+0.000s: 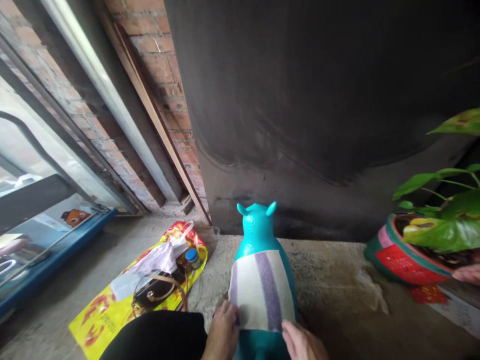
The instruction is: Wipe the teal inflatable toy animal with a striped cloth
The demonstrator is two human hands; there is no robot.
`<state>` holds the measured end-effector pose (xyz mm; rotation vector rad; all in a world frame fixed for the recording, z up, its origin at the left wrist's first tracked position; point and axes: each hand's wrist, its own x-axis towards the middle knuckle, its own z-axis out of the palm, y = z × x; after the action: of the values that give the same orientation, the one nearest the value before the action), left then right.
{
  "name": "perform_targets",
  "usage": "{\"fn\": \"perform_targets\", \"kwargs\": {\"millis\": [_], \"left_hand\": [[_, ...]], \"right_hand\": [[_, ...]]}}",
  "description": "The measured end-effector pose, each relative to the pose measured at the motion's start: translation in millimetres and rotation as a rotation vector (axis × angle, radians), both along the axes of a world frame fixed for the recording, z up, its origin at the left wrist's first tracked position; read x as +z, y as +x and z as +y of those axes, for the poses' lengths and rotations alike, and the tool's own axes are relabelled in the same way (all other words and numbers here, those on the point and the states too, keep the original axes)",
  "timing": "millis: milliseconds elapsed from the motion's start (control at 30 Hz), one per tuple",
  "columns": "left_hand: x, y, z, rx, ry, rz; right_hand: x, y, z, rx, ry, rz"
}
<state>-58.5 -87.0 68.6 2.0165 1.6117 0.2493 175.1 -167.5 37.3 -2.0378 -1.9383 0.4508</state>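
Observation:
A teal inflatable animal toy (258,227) with two small ears stands on the floor in front of me, its head pointing away. Over its back lies a white cloth (249,285) with purple stripes. My left hand (225,325) is closed at the cloth's near left edge, the fingers gripping it. At the near right corner, my right hand (300,342) pinches the cloth between thumb and fingers. The toy's near end is partly cut off by the bottom of the view.
Left of the toy, a yellow sheet (90,320) bears a dark handbag (159,292), a blue-lidded jar (192,257) and a pale cloth (159,257). A blue cart (56,255) stands further left. At right, another person's hand (467,274) is beside a potted plant (408,260). A dark panel (318,110) stands behind.

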Motion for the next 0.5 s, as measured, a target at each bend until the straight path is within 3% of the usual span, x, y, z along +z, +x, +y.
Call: {"fn": "perform_targets", "kwargs": {"millis": [100, 167, 367, 500], "left_hand": [[-13.0, 4.3, 10.0, 0.161, 0.046, -0.076], [-25.6, 12.0, 16.4, 0.189, 0.035, -0.096], [-45.1, 44.4, 46.2, 0.169, -0.213, 0.080], [-42.7, 55.0, 76.4, 0.129, -0.186, 0.094]], "right_hand": [[28.5, -5.1, 55.9, -0.039, 0.147, -0.023], [30.0, -19.8, 87.5, -0.049, 0.168, -0.065], [-9.5, -52.7, 129.8, -0.060, 0.016, -0.144], [-17.3, -47.7, 154.1, -0.102, 0.026, -0.179]]}}
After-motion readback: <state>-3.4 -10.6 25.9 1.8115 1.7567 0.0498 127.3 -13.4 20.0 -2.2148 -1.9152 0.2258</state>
